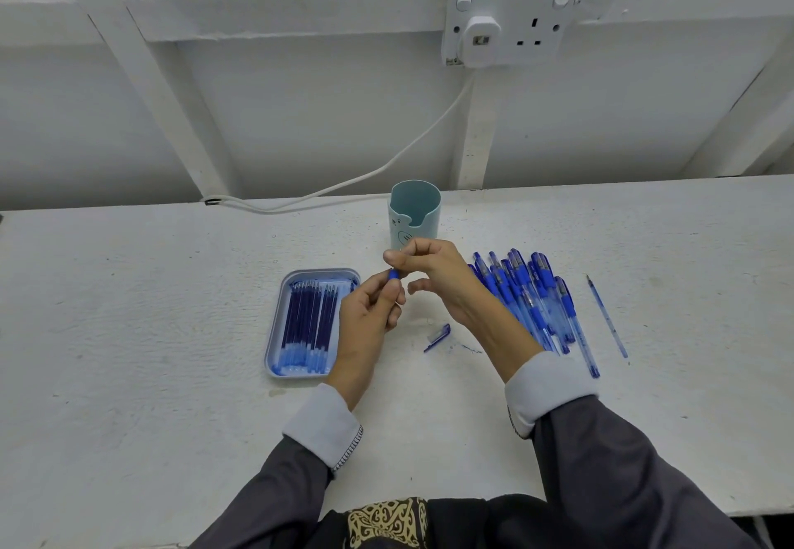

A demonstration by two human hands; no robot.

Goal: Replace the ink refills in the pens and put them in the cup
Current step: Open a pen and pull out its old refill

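My left hand (371, 312) grips a blue pen (393, 275), mostly hidden in the fist, with only its blue grip end showing. My right hand (434, 267) pinches that same end between thumb and fingers. Both hands hover just in front of the pale teal cup (414, 213), which stands upright. A blue tray (279, 333) holding several dark blue refills (307, 325) lies to the left of my hands. To the right, partly under my right forearm, is a pile of blue pens (532, 295). A pen cap (437, 337) lies on the table between my wrists.
One loose refill (606, 315) lies alone right of the pen pile. A white cable (343, 185) runs along the back of the white table (129, 312) up to a wall socket (507, 24). Blue ink marks stain the table near the cap.
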